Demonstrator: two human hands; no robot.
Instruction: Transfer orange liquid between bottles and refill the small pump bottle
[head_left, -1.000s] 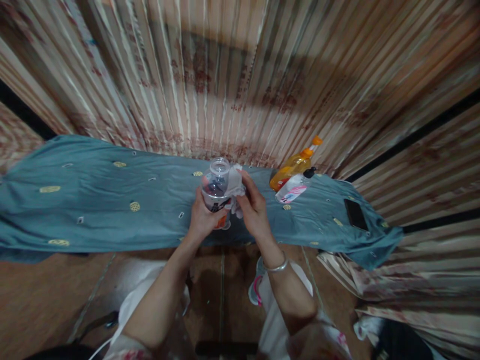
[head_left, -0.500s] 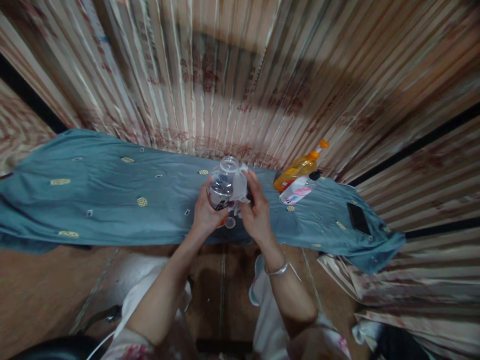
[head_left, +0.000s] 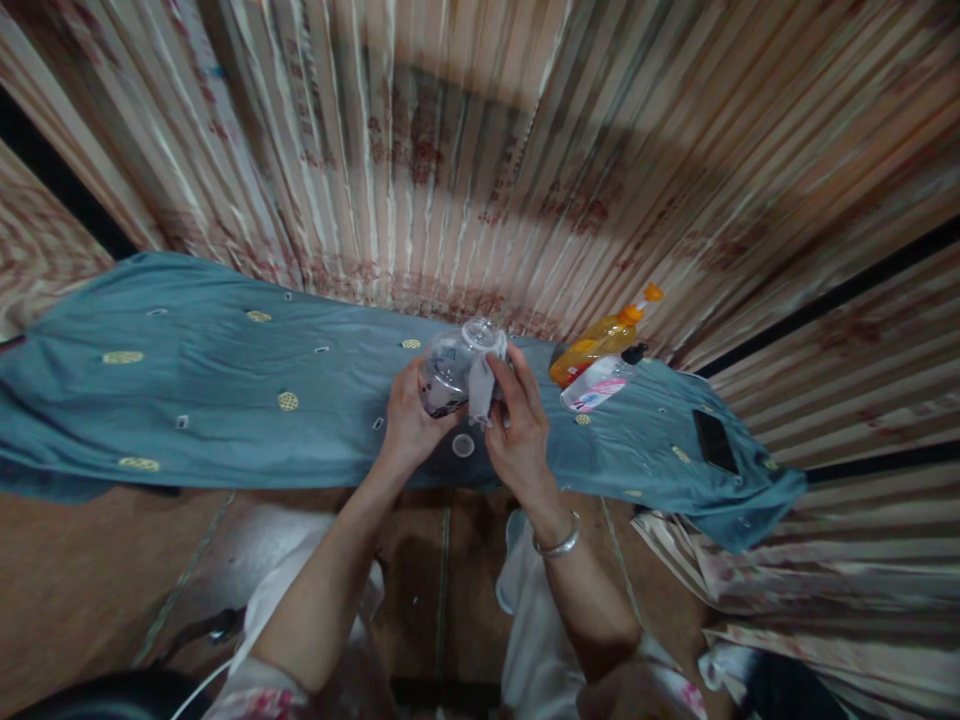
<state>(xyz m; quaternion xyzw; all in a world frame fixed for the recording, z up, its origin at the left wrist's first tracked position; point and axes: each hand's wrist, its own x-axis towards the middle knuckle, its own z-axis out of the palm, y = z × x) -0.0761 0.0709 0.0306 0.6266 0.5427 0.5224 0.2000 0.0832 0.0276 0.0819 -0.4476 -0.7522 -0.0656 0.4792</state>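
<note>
Left grip [head_left: 409,425]: closed around clear bottle [head_left: 450,365], tilted. Right grip [head_left: 521,430]: pinching white cloth [head_left: 481,385] against bottle's side. Cap [head_left: 463,445] on tabletop [head_left: 225,400] below.

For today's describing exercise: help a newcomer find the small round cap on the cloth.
Start at the blue-green cloth spread before the striped curtain. Below the clear bottle in the left hand, the small round cap lies flat, the only loose pale disc.

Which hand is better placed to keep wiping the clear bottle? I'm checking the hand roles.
Right, probably: the right hand already presses the white cloth against the clear bottle, while the left hand grips its body.
</note>
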